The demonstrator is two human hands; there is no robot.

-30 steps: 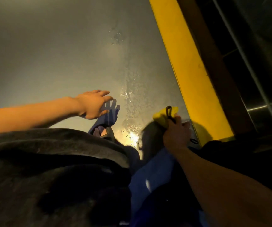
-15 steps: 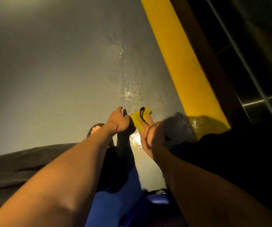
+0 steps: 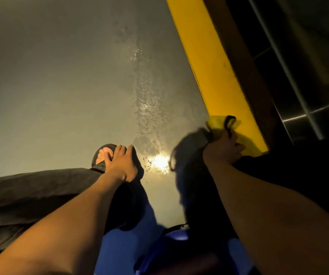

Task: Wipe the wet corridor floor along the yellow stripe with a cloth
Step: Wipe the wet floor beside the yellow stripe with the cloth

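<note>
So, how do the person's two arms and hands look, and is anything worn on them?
Both forearms are bare, with no sleeves, gloves or watch in view. The left hand appears to carry a thin ring on one finger, seen as a dark band. The right hand shows nothing worn, though part of it lies in shadow.

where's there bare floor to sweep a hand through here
Free: the wide grey floor left of the wet streak, beyond the sandalled foot. Crowded: near the yellow stripe, where the right hand grips the cloth; the left hand rests at the foot.
</note>
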